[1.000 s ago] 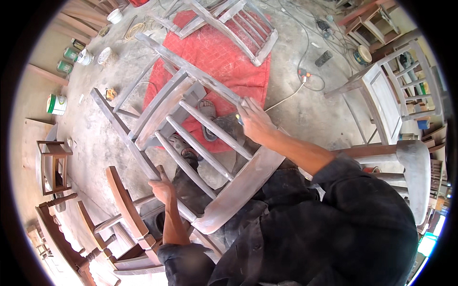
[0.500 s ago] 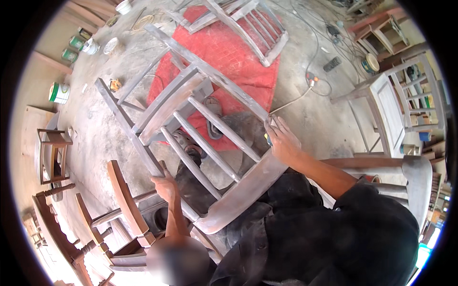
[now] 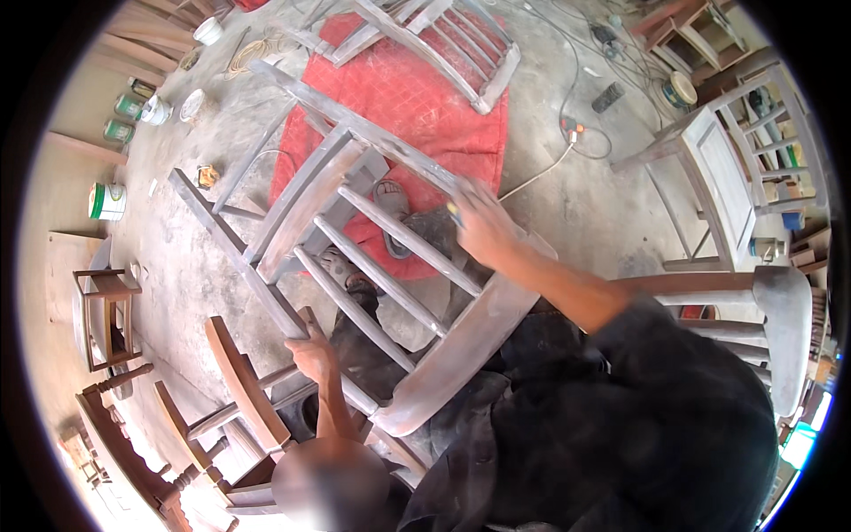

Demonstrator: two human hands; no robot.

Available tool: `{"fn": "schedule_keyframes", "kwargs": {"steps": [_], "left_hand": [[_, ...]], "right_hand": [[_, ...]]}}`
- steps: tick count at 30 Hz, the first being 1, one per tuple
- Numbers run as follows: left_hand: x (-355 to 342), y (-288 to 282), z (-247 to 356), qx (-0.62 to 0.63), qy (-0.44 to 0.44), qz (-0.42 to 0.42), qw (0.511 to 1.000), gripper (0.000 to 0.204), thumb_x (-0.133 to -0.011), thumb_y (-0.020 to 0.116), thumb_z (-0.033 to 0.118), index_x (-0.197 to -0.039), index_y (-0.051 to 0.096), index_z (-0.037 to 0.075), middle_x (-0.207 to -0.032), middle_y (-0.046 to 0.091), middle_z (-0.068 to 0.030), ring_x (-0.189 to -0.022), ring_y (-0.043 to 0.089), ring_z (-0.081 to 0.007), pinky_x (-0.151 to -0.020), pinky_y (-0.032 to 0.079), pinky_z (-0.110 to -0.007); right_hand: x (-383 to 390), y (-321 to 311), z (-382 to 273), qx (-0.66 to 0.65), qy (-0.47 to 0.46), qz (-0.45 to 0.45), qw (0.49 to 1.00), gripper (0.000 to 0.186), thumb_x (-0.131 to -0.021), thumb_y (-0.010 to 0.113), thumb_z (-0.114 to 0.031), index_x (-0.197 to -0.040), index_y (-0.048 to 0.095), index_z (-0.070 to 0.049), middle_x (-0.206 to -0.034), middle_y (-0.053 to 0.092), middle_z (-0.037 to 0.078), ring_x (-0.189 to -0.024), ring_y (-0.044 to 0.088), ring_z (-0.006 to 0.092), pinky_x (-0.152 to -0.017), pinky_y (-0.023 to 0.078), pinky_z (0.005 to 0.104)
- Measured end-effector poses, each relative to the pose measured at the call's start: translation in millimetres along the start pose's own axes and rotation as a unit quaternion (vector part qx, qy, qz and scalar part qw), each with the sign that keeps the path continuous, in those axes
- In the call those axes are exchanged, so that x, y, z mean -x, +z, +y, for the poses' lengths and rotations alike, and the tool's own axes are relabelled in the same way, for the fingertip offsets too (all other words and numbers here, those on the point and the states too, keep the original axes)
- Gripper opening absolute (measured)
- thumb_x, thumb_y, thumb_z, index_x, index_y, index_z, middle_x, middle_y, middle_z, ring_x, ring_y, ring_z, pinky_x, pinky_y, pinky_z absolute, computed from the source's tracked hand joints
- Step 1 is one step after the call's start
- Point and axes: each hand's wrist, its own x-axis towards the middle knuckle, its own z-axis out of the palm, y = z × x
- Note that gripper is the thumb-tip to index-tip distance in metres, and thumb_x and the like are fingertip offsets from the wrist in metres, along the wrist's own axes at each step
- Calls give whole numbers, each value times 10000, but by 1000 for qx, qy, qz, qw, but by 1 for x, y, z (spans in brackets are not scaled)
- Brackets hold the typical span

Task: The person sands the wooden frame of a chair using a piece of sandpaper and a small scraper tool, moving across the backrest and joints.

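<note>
A whitish, sanded-looking wooden chair frame (image 3: 456,346) with three round spindles lies tilted across my legs. My left hand (image 3: 312,353) is closed round its left side rail. At the upper part of the right side rail, my right hand (image 3: 483,222) is blurred, its fingers wrapped over a small, partly hidden pad with a yellow edge (image 3: 455,214). Behind the spindles, my sandalled feet (image 3: 390,202) rest on or beside a red cloth (image 3: 448,133) spread on the concrete floor.
Another pale chair frame (image 3: 408,35) lies beyond on the cloth. Brown chair parts (image 3: 232,372) stand at my left, pale chairs (image 3: 722,204) at my right. Buckets (image 3: 106,202), cables and a power strip (image 3: 572,129) are on the floor; boards lean on the left wall.
My right hand slid down and right along the rail, then back up and left, and is now blurred. My left hand keeps its grip; the view shifted slightly.
</note>
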Motion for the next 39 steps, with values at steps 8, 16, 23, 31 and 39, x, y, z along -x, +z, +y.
{"fn": "schedule_keyframes", "kwargs": {"steps": [8,16,23,31,39], "left_hand": [[-2,1,-5,8,-12,22,1000,592,-906,688,497,-1121,549,-37,-1028,708,-323,-987,690,-493,-886,527,-558],[-2,-2,-8,-5,-21,10,1000,569,-910,708,446,-1158,509,-26,-975,709,-329,-952,699,-492,-836,551,-543],[3,3,4,10,-6,7,1000,550,-912,706,445,-1147,506,-10,-969,716,-310,-952,699,-487,-833,545,-551],[3,-7,4,4,-9,19,1000,556,-913,700,464,-1136,509,-9,-966,718,-308,-940,702,-485,-819,546,-552],[7,-15,3,3,-21,4,1000,522,-937,681,438,-1113,490,-14,-948,714,-311,-926,697,-495,-815,551,-545]], "right_hand": [[8,10,5,-11,-36,87,995,415,-928,544,-47,-1319,533,89,-1331,579,300,-1231,547,461,-1105,402,539],[-22,1,0,-80,-66,31,994,334,-954,541,-77,-1256,556,68,-1298,595,264,-1229,566,430,-1047,450,519],[-16,4,10,8,-67,16,998,524,-857,599,-4,-1361,504,102,-1408,543,290,-1341,484,455,-1181,347,507],[20,-10,6,73,-139,41,987,467,-915,537,-70,-1330,524,144,-1348,560,323,-1331,500,437,-1188,331,488],[-19,10,1,79,-192,22,978,498,-898,516,-38,-1355,493,158,-1340,554,350,-1334,495,467,-1192,332,506]]}}
